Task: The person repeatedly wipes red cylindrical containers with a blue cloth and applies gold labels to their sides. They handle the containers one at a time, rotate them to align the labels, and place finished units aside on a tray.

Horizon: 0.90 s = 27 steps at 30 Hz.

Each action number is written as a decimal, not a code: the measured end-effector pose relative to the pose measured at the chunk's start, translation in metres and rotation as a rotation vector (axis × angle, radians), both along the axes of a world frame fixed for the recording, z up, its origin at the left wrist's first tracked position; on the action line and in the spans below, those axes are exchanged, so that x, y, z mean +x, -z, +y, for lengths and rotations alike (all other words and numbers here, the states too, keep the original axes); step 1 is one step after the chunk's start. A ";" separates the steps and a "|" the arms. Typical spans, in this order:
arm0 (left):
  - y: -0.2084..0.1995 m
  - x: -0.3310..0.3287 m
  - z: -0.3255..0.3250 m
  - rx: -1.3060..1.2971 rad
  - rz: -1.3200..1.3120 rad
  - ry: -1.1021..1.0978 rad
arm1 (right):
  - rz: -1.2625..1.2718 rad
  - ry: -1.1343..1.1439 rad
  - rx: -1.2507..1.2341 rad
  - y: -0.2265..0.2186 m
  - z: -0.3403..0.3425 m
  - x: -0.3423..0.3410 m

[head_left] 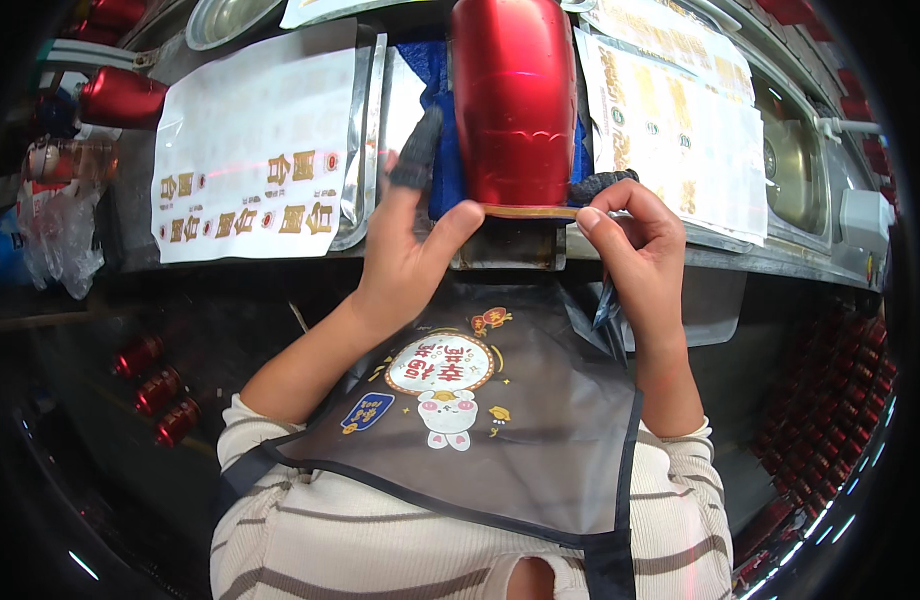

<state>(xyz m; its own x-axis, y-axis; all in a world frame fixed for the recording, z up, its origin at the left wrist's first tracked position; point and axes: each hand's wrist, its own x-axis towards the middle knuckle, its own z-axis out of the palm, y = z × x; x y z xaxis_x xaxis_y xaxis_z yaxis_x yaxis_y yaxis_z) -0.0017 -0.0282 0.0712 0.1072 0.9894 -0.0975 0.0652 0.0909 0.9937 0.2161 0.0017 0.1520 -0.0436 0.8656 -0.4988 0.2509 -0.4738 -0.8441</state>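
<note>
A glossy red bottle [513, 100] lies on a blue cloth [448, 170], its near end toward me. Along that end runs a thin gold-coloured strip [525, 212]. At the strip's left end rests the thumb of my left hand [405, 240]; its fingers stretch apart along the bottle's left side, with black covers on the fingertips. My right hand [640, 245] pinches the strip's right end between thumb and forefinger. One black-covered finger of that hand reaches toward the bottle's right side. The bottle's underside is hidden.
Sheets of gold decals lie left [255, 150] and right [675, 140] of the bottle. A metal basin [792, 165] is at the far right. Another red bottle [123, 98] and a clear plastic bag [65, 235] are at left. Many red bottles [830, 410] stand low at right.
</note>
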 end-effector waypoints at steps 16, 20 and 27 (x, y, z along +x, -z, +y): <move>0.000 -0.007 -0.031 0.330 0.654 0.156 | -0.057 -0.001 0.100 0.012 -0.004 0.006; -0.006 -0.009 -0.026 0.375 0.699 0.159 | -0.060 -0.006 0.111 0.015 -0.004 0.007; -0.028 -0.011 0.002 0.571 0.840 0.287 | -0.049 -0.026 0.121 0.021 -0.004 0.008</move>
